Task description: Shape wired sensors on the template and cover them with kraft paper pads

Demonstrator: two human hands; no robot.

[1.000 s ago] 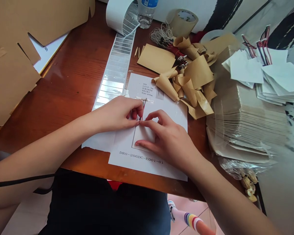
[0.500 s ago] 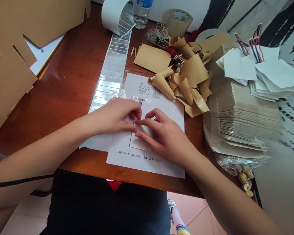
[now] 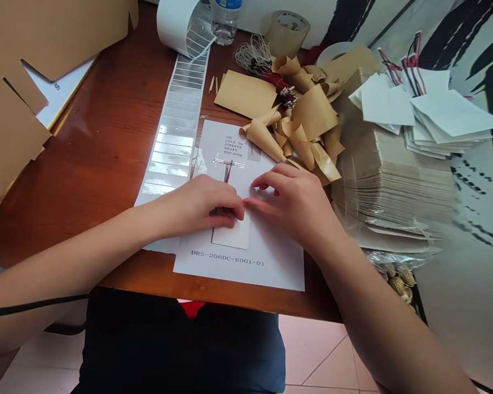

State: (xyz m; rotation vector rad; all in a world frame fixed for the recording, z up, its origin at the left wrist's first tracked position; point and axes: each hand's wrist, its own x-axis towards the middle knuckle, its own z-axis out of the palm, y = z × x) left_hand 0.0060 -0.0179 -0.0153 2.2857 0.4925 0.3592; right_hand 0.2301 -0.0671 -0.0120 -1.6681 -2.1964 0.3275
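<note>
A white printed sheet (image 3: 283,262), lettered "DRS-206DC-E001-01", lies near the table's front edge. On it rests a white rectangular piece (image 3: 232,236) within a printed outline, its upper part covered by my fingers. Curled fingers and thumb of my left hand (image 3: 207,203) press on this piece and hold it down. My right hand (image 3: 293,200) hovers at its right side, index finger and thumb apart, with the thumb tip by the left fingertips. Red and black wires (image 3: 229,173) come out above my left hand, under a strip of clear tape (image 3: 230,162).
A label strip (image 3: 170,148) runs back to its roll (image 3: 175,27) and a bottle (image 3: 225,24). Curled brown paper pieces (image 3: 312,115), bundled wires (image 3: 271,71) and a tape roll (image 3: 287,33) lie behind. White pieces with wires (image 3: 435,115) top a bagged stack (image 3: 402,191); cardboard (image 3: 57,38) stands left.
My right hand has moved back and right from the white piece, baring more of it. My left hand has shifted slightly right across it. The whole view has shifted a little.
</note>
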